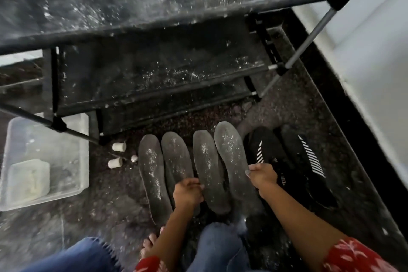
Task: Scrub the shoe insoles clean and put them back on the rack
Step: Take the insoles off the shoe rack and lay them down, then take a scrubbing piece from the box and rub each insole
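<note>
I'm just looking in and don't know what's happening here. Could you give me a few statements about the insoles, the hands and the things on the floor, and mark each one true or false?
1. Four insoles lie side by side on the floor. True.
2. The right hand grips the rightmost insole. True.
3. The left hand holds a scrubbing brush. False: it holds the edge of an insole; no brush is in view.
4. The insoles are clean. False: white specks dot them.
5. A pair of black shoes sits right of the insoles. True.
6. The clear plastic tub is on the rack. False: it sits on the floor, left of the insoles.
</note>
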